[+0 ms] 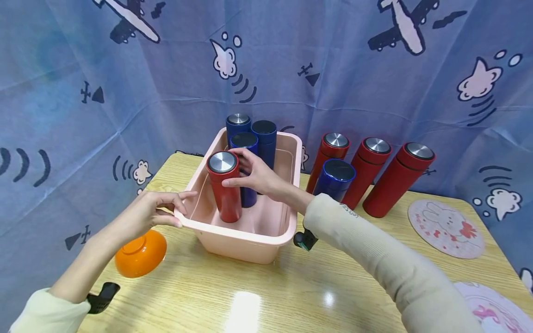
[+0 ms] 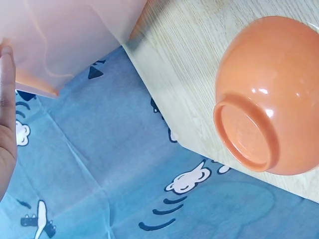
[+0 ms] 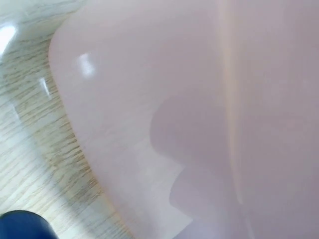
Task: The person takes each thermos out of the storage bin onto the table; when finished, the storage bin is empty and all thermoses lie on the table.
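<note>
My right hand (image 1: pixel 262 178) holds a red thermos flask (image 1: pixel 226 199) with a silver-topped lid, thumb in front and fingers behind. The flask stands nearly upright inside a pale pink plastic bin (image 1: pixel 250 238). Behind it in the bin are several blue flasks, among them one with a black top (image 1: pixel 266 138) and one with a silver top (image 1: pixel 238 121). My left hand (image 1: pixel 156 208) pinches the bin's left front rim. In the left wrist view, part of that hand (image 2: pixel 7 114) shows beside the bin wall (image 2: pixel 65 30). The right wrist view is filled by the bin's wall (image 3: pixel 129 99); that hand is hidden there.
Right of the bin stand several red flasks (image 1: pixel 397 180) and a blue flask (image 1: pixel 335 178). Two round printed mats (image 1: pixel 445 229) lie farther right. An orange bowl (image 1: pixel 141 254) sits upside down at the left. A blue printed curtain (image 1: pixel 266 69) hangs behind the table (image 1: pixel 195 286).
</note>
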A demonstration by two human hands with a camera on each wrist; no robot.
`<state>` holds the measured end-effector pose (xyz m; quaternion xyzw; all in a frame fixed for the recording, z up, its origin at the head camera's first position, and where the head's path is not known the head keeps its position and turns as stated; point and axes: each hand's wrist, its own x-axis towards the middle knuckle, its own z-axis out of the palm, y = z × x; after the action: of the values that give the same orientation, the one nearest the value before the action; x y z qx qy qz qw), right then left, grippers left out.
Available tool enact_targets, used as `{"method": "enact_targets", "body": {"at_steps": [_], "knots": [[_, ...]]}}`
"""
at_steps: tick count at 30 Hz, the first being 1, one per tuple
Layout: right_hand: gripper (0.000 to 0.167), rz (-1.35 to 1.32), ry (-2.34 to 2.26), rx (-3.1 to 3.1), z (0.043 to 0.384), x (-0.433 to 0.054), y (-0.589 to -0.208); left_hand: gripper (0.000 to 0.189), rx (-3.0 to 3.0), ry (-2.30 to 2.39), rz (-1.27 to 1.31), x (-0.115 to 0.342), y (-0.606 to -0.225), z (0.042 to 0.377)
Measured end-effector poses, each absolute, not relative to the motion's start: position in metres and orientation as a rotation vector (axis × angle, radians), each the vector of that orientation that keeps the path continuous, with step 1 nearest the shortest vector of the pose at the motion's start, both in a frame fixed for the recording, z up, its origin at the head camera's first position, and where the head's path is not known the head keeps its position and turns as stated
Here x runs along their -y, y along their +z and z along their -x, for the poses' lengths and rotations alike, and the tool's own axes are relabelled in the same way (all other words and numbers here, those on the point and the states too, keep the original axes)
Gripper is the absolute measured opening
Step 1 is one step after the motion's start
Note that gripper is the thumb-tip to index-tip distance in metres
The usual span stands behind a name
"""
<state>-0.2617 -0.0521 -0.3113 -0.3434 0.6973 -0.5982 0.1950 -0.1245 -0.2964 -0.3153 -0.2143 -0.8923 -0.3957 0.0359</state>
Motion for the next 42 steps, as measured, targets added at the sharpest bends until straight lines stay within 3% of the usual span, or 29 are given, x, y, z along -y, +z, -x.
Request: {"method": "enact_targets", "body": {"at_steps": [42], "knots": [[0.065,0.799,-1.639,-1.938,0.252,0.036,-0.305,0.021,2.722,-1.257,0.679,0.296,-0.314,0.123]]}}
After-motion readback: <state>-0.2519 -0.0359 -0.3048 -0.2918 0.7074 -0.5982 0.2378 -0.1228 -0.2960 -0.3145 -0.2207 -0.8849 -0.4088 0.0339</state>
